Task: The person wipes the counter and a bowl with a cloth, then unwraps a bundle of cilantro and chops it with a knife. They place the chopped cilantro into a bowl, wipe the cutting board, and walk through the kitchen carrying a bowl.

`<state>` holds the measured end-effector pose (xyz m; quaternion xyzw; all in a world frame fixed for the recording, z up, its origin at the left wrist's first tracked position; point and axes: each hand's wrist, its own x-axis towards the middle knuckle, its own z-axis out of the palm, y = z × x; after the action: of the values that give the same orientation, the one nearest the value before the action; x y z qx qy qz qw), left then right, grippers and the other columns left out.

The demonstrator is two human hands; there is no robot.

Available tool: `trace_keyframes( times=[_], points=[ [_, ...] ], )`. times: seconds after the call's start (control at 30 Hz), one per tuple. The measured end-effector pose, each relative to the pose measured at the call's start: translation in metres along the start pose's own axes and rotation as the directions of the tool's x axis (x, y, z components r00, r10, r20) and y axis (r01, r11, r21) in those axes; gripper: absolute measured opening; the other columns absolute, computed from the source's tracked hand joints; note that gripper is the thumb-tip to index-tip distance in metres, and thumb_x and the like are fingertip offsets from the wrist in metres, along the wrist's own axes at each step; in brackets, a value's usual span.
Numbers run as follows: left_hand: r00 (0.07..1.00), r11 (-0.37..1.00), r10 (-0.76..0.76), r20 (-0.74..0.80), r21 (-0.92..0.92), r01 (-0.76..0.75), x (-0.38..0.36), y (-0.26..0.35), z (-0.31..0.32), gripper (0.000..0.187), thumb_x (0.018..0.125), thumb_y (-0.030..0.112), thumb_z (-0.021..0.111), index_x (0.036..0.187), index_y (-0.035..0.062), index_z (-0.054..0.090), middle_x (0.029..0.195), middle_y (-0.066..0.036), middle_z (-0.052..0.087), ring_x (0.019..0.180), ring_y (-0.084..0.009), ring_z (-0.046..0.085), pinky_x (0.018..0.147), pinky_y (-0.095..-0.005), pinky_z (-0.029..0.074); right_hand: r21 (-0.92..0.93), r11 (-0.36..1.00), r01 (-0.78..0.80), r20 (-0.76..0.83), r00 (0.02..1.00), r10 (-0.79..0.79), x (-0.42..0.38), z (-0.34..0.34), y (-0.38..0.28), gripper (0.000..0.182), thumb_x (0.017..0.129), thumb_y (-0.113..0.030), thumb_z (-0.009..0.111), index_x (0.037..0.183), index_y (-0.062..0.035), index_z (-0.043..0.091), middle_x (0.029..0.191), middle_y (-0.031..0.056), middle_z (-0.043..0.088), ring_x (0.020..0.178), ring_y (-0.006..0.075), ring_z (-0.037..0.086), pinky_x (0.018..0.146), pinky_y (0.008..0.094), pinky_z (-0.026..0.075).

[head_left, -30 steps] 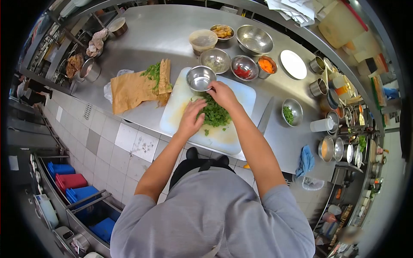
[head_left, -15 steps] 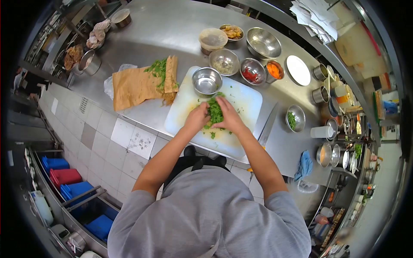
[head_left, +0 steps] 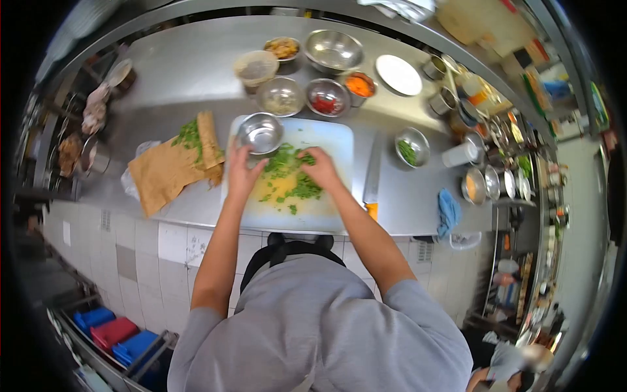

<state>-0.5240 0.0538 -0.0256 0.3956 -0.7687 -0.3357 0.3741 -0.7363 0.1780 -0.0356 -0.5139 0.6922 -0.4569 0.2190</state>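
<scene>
Steel bowl (head_left: 261, 134) mouth-up, herbs (head_left: 282, 162) alongside

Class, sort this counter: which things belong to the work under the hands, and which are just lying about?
Part of the work:
- chopped green herbs, at the right hand
- cutting board
- steel bowl on it
- probably the knife beside it

Apparently lying about:
- blue cloth
- white oval plate
</scene>
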Motion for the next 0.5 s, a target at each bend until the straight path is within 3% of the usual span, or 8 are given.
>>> trace_keyframes(
  times=[0.03, 0.07, 0.13, 0.2, 0.3, 0.4, 0.43, 0.5],
  points=[
    [0.995, 0.996, -0.054, 0.079, -0.061, 0.059, 0.003, -0.017, 0.004, 0.04, 0.073, 0.011, 0.083, 0.104, 0.008, 0.06, 0.148, -0.027, 0.039, 0.125, -0.04, 0.051, 0.095, -0.0402, 0.048, 0.098, 0.995, 0.013, -0.063, 0.998, -0.007, 0.004, -0.002, 0.004, 0.027, 0.075, -0.007, 0.066, 0.101, -0.0056, 0.067, 0.102, 0.013, 0.065, 0.092, 0.025, 0.062, 0.087, 0.0346, 0.049],
    [0.997, 0.996, 0.045, 0.063, -0.076, -0.041, 0.005, -0.033, 0.007, 0.038, 0.072, 0.01, 0.083, 0.102, 0.0077, 0.06, 0.148, -0.026, 0.04, 0.128, -0.0408, 0.049, 0.098, -0.0404, 0.047, 0.117, 0.992, -0.044, -0.057, 0.997, 0.05, 0.009, -0.006, 0.003, 0.027, 0.075, -0.006, 0.064, 0.102, -0.006, 0.067, 0.094, 0.0086, 0.066, 0.082, 0.0168, 0.058, 0.078, 0.0311, 0.049],
    [0.978, 0.979, 0.206, 0.029, -0.003, -0.206, 0.001, -0.021, -0.001, 0.034, 0.072, 0.007, 0.082, 0.096, 0.0073, 0.059, 0.148, -0.023, 0.041, 0.133, -0.042, 0.045, 0.105, -0.0417, 0.043, 0.234, 0.909, -0.343, 0.088, 0.939, 0.332, 0.021, -0.024, -0.037, 0.025, 0.079, -0.007, 0.065, 0.104, -0.0066, 0.067, 0.084, 0.0021, 0.063, 0.068, 0.0103, 0.051, 0.062, 0.0261, 0.045],
    [0.961, 0.958, 0.272, 0.056, 0.08, -0.276, -0.003, -0.002, -0.011, 0.032, 0.073, 0.007, 0.081, 0.095, 0.0074, 0.057, 0.15, -0.022, 0.039, 0.134, -0.0417, 0.043, 0.106, -0.0431, 0.042, 0.295, 0.891, -0.346, 0.107, 0.938, 0.329, 0.036, -0.025, -0.068, 0.025, 0.079, -0.009, 0.069, 0.103, -0.0048, 0.066, 0.095, 0.0058, 0.065, 0.08, 0.011, 0.06, 0.07, 0.0257, 0.049],
    [0.964, 0.966, 0.245, 0.098, 0.062, -0.252, -0.008, 0.013, -0.013, 0.033, 0.073, 0.006, 0.082, 0.093, 0.0064, 0.056, 0.152, -0.021, 0.037, 0.134, -0.0419, 0.043, 0.105, -0.0416, 0.043, 0.257, 0.959, -0.122, 0.082, 0.991, 0.104, 0.058, -0.004, -0.091, 0.027, 0.082, -0.017, 0.074, 0.106, -0.0064, 0.067, 0.089, 0.0041, 0.065, 0.079, 0.0132, 0.059, 0.072, 0.0272, 0.048],
    [0.977, 0.984, 0.175, 0.122, 0.004, -0.177, -0.011, 0.018, -0.012, 0.034, 0.073, 0.007, 0.082, 0.095, 0.0064, 0.056, 0.153, -0.022, 0.034, 0.134, -0.0419, 0.043, 0.105, -0.0417, 0.044, -0.143, 0.965, 0.221, 0.056, 0.975, -0.215, 0.074, 0.019, -0.093, 0.035, 0.083, -0.026, 0.076, 0.109, -0.0051, 0.067, 0.095, 0.0099, 0.068, 0.088, 0.0202, 0.064, 0.079, 0.0313, 0.05],
    [0.979, 0.986, 0.16, 0.129, 0.03, -0.165, -0.013, 0.019, -0.013, 0.035, 0.074, 0.007, 0.082, 0.097, 0.0058, 0.056, 0.152, -0.021, 0.035, 0.133, -0.0416, 0.044, 0.103, -0.0411, 0.045, -0.136, 0.98, 0.146, 0.06, 0.988, -0.139, 0.073, 0.022, -0.099, 0.039, 0.083, -0.033, 0.077, 0.109, -0.0041, 0.068, 0.096, 0.0142, 0.068, 0.093, 0.0255, 0.065, 0.083, 0.0344, 0.05],
    [0.976, 0.983, 0.171, 0.132, 0.051, -0.179, -0.014, 0.019, -0.017, 0.035, 0.074, 0.007, 0.082, 0.098, 0.0054, 0.056, 0.151, -0.021, 0.036, 0.13, -0.0407, 0.047, 0.101, -0.0413, 0.046, -0.09, 0.994, 0.069, 0.089, 0.994, -0.061, 0.08, 0.019, -0.112, 0.037, 0.083, -0.032, 0.077, 0.107, -0.0045, 0.069, 0.096, 0.0136, 0.068, 0.092, 0.0248, 0.066, 0.082, 0.0343, 0.05]
  ],
)
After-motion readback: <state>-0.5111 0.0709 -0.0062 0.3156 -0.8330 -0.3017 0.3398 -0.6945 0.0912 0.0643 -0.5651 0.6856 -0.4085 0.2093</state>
